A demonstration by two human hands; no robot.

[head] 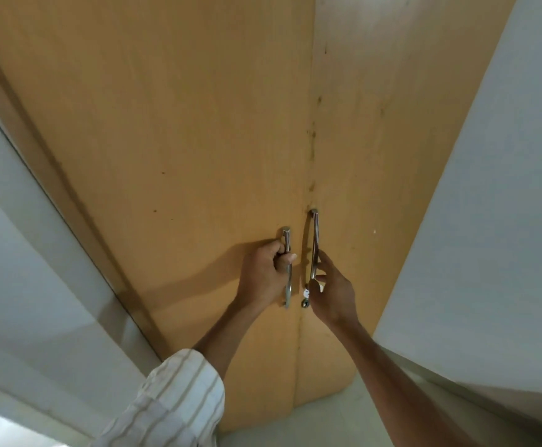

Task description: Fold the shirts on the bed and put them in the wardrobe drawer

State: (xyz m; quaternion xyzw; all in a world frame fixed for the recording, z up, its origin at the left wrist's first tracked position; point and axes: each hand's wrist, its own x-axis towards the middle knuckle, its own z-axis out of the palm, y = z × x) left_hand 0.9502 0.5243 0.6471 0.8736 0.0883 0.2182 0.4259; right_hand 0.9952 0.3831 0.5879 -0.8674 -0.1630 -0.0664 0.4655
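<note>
Wood-grain laminate in a light tan covers both wardrobe doors [173,156], which fill the centre of the frame from the top edge to the lower middle. Both doors stand closed, meeting at a vertical seam right of centre. Dark smudges run along the seam in the upper half.

Left door handle [287,269]: brushed metal, vertical bar, mounted just left of the seam at mid-frame. My left hand [265,272] grips this bar, fingers curled fully round it, thumb tip showing on the right side.

Right door handle [314,243]: same type, mounted just right of the seam and slightly higher in the frame. My right hand [331,291] is on its lower part; fingertips touch the bar near its bottom end, with the thumb close against it. I cannot tell whether this is a full grip or a light pinch. A small key [305,298] or lock fitting sits just below the handle, partly hidden by the hand.

Left forearm wears a white striped sleeve [179,401], lower centre. Pale walls [489,221] flank the wardrobe on both sides. Light floor [344,414] shows at the bottom. Shirts and the drawer are not in view.
</note>
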